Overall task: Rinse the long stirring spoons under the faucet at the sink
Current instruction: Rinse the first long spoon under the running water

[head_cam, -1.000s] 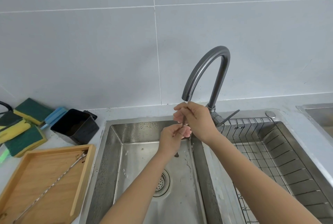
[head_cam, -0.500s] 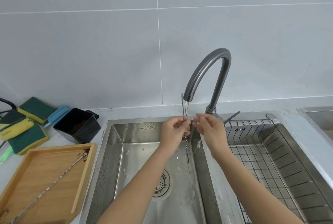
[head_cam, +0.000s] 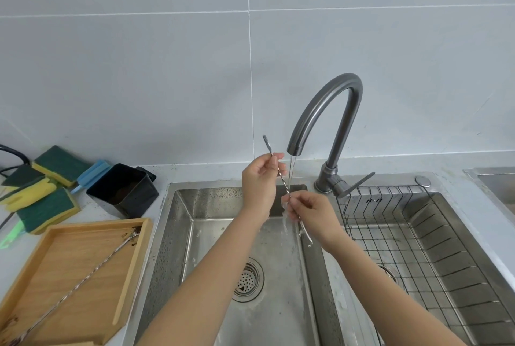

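A long twisted metal stirring spoon (head_cam: 283, 182) slants under the grey faucet (head_cam: 324, 111), which runs a thin stream of water. My left hand (head_cam: 260, 182) pinches its upper part, the top end poking up past my fingers. My right hand (head_cam: 312, 213) grips its lower part, and the lower end sticks out below that hand over the left sink basin (head_cam: 178, 234). Water splashes at my right fingers. A second long stirring spoon (head_cam: 83, 281) lies diagonally in the wooden tray (head_cam: 122, 290) on the left counter.
A wire dish rack (head_cam: 434, 248) fills the right basin. A black square container (head_cam: 122, 192), a blue brush (head_cam: 92, 173) and several green-and-yellow sponges (head_cam: 47, 206) sit at the back left. The drain strainer (head_cam: 246, 280) lies in the left basin's floor.
The spoon has tilted from near upright to a slant. My left hand rose to its upper part and my right hand closed on its lower part under the stream.
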